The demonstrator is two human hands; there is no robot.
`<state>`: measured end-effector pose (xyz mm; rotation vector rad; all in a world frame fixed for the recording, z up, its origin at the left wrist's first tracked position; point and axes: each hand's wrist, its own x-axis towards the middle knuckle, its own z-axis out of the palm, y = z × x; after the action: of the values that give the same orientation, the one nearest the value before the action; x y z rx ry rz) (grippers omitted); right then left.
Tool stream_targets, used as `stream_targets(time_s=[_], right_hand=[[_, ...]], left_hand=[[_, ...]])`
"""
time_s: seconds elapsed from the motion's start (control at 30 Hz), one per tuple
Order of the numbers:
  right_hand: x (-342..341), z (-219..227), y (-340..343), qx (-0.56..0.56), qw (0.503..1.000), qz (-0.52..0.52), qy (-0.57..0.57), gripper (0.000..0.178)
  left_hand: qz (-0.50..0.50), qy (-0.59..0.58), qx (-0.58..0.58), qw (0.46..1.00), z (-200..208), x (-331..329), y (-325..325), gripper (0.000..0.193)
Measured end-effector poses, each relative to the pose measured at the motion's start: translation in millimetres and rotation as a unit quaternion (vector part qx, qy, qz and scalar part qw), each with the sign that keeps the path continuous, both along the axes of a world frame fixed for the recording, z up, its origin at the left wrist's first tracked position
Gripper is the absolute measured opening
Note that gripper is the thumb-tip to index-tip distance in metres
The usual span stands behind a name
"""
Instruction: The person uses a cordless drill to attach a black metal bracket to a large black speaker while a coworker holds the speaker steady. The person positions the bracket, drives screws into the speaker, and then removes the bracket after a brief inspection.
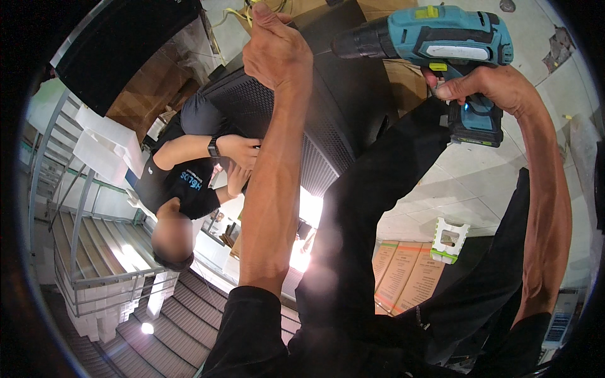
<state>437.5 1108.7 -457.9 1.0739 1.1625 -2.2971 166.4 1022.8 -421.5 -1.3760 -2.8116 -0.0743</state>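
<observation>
My right hand (488, 85) grips the handle of a teal and black cordless drill (450, 38). The drill's black chuck points left, and its battery sits below my hand with a small blue light on. My left hand (277, 53) is held up at the top middle with curled fingers; what they hold, if anything, is hidden. Below and behind my left hand and the drill's chuck lies a large black cabinet (353, 82) with a perforated grille (252, 94), like a loudspeaker. The drill's tip is apart from my left hand.
A co-worker (189, 173) in a black shirt sits at the left, hands near the grille. Another black cabinet (126, 44) stands upper left. Flat cardboard (403, 85) lies under the near cabinet. A white and green folding stool (449, 239) and cardboard boxes (403, 274) are lower right.
</observation>
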Motion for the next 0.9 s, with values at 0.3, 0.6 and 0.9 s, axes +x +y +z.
stream_targets(time_s=[0.3, 0.6, 0.9], right_hand=[[0, -2, 3, 0.014, 0.999, 0.046, -0.017, 0.045], [-2, -5, -13, 0.015, 0.997, -0.052, 0.061, 0.031], [-4, -6, -12, -0.01, 0.999, -0.005, 0.035, 0.035]], left_hand=[[0.0, -0.006, 0.002, 1.0, -1, 3, -2, 0.084], [-0.001, -0.003, -0.005, 1.0, 0, 4, -2, 0.082], [0.007, -0.014, 0.003, 1.0, -1, 3, -1, 0.082]])
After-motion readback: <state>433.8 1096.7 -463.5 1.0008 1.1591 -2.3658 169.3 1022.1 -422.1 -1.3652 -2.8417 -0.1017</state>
